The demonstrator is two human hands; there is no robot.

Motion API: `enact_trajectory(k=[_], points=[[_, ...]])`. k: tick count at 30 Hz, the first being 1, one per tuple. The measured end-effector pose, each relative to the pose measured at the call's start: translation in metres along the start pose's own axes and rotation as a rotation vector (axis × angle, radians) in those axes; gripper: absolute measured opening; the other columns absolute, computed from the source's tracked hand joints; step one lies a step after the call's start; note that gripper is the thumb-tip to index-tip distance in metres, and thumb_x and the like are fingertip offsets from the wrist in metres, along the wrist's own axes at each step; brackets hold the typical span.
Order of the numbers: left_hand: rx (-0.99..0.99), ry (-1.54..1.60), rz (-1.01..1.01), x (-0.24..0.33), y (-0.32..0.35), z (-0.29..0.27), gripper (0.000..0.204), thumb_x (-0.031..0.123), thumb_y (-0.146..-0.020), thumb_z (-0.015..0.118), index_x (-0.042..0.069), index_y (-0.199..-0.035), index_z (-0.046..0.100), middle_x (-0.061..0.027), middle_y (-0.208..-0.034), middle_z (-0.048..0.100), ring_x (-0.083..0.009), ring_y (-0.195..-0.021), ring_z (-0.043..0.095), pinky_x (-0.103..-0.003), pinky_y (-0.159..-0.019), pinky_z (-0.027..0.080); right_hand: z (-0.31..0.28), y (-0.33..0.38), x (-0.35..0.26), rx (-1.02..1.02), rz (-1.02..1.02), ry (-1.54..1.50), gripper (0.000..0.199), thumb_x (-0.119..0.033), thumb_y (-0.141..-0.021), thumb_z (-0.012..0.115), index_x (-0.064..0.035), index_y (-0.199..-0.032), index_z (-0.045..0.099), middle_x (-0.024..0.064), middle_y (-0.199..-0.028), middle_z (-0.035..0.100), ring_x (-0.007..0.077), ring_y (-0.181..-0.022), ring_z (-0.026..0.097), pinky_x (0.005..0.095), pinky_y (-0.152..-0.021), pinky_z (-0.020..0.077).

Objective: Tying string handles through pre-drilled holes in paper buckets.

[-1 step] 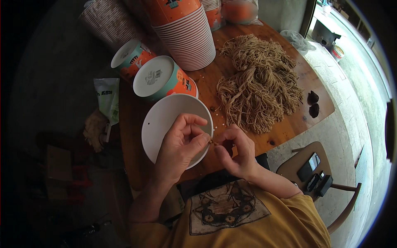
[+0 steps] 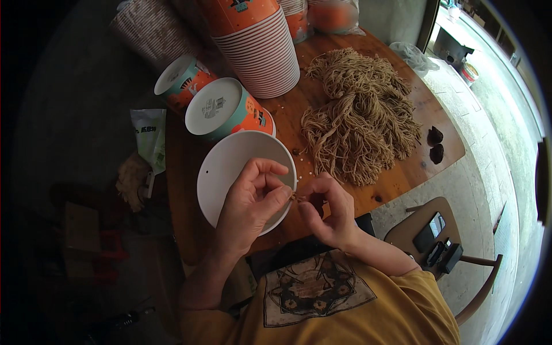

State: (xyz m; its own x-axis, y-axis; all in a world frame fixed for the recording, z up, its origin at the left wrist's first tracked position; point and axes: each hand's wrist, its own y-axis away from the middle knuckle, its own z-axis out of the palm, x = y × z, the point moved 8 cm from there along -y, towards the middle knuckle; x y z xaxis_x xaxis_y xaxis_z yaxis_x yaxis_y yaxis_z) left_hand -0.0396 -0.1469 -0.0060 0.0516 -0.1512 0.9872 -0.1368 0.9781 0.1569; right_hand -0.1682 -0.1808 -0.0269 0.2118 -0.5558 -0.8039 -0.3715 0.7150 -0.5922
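Left hand (image 2: 250,201) and right hand (image 2: 328,210) close together at the near edge of the wooden table (image 2: 402,172), fingertips of both pinching a small tan bit of noodle (image 2: 297,197) between them, over the near right rim of the white bowl (image 2: 221,167). Just beyond, to the right, a big heap of tan noodles (image 2: 362,121); far left, two overturned orange-and-teal cups (image 2: 221,109) and a tall stack of orange cups (image 2: 259,46). Off to the near right, a wooden stool (image 2: 422,224).
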Motion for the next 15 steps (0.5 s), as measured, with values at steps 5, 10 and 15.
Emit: enact_trajectory(k=[5, 10, 15], points=[[-0.005, -0.002, 0.02, 0.003, 0.001, 0.001, 0.026, 0.004, -0.087, 0.06, 0.004, -0.111, 0.05, -0.0011, -0.083, 0.057, -0.007, -0.076, 0.052, -0.022, -0.072, 0.043, 0.0, 0.0, 0.006, -0.011, 0.118, -0.072, 0.02, -0.003, -0.08, 0.064, -0.0032, -0.098, 0.056, 0.0028, -0.079, 0.056, 0.0078, -0.058, 0.054, 0.0219, -0.05, 0.0434], [0.001, 0.03, 0.004, 0.0, -0.001, 0.0, 0.026, 0.005, -0.088, 0.06, 0.004, -0.111, 0.05, -0.0015, -0.086, 0.057, -0.0071, -0.079, 0.052, -0.022, -0.074, 0.043, 0.002, 0.003, 0.018, -0.024, 0.245, -0.159, 0.011, -0.004, -0.086, 0.061, -0.0014, -0.095, 0.056, 0.0004, -0.077, 0.058, 0.0037, -0.062, 0.054, 0.0199, -0.053, 0.0433], [-0.02, -0.021, 0.083, 0.005, 0.0, 0.003, 0.023, 0.006, -0.09, 0.058, 0.003, -0.111, 0.05, -0.0019, -0.091, 0.057, -0.0067, -0.085, 0.053, -0.022, -0.079, 0.044, 0.005, -0.001, 0.022, -0.045, 0.463, -0.358, 0.009, -0.007, -0.092, 0.056, -0.0005, -0.098, 0.056, -0.0012, -0.081, 0.061, 0.0024, -0.068, 0.054, 0.0186, -0.06, 0.0442]])
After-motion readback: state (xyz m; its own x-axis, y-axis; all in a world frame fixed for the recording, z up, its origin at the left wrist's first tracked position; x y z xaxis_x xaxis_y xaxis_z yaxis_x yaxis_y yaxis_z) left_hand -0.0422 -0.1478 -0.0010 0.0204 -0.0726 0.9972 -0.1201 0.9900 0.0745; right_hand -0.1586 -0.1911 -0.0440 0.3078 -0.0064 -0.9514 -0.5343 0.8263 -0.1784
